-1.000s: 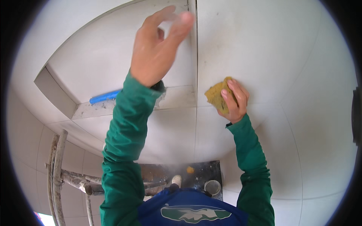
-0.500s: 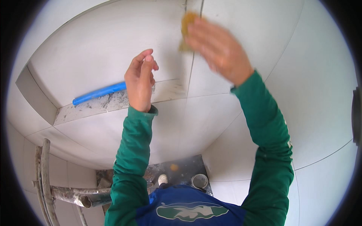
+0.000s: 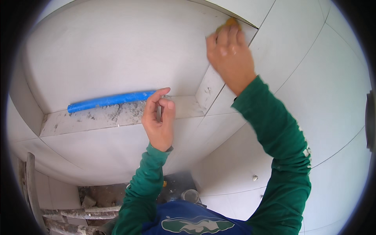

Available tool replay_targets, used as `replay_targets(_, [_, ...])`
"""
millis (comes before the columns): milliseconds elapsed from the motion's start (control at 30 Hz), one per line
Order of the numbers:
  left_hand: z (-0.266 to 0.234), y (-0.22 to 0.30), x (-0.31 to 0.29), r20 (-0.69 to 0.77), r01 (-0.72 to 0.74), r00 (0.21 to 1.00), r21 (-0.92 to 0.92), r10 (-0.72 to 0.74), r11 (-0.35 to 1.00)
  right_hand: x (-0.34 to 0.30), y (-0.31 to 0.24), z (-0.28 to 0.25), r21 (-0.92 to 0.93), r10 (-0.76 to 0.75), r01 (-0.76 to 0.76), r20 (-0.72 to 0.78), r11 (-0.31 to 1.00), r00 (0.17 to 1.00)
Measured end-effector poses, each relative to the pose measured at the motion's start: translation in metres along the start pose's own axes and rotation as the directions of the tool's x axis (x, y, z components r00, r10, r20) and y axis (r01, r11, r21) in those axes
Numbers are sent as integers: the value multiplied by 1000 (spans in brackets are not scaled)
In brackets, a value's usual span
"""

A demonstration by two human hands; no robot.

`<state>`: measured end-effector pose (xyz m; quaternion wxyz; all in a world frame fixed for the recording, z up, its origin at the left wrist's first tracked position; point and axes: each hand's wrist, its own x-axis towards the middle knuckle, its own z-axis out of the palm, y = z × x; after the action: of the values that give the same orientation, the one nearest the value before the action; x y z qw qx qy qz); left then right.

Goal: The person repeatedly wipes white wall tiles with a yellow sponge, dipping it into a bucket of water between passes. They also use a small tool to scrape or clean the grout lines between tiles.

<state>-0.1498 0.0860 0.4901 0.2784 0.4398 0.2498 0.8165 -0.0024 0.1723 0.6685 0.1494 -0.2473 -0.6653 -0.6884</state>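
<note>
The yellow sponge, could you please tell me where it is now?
In the head view, the yellow sponge is near the top, right of centre, in the right hand, by the upper right corner of the wall recess.

A mustard-yellow sponge [image 3: 232, 21], slightly blurred and mostly covered by the right hand [image 3: 231, 53], is near the upper right corner of the recessed wall niche [image 3: 117, 51].

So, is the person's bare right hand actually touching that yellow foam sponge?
Touching: the head view shows the right hand with fingers bent over the yellow foam sponge, which peeks out past their tips.
</note>
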Motion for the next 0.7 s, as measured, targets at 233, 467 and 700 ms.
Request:
replay_targets(233, [-35, 10, -3, 29, -21, 999, -63, 23, 998, -5, -11, -36, 500, -141, -2, 248, 866, 959])
replay_targets(467, [-29, 7, -4, 76, -61, 995, -58, 65, 996, 18, -6, 1, -54, 14, -5, 173, 999, 985])
replay_targets(700, [-34, 19, -10, 84, -56, 994, -81, 63, 995, -29, -84, -17, 318, -183, 64, 360, 946, 915])
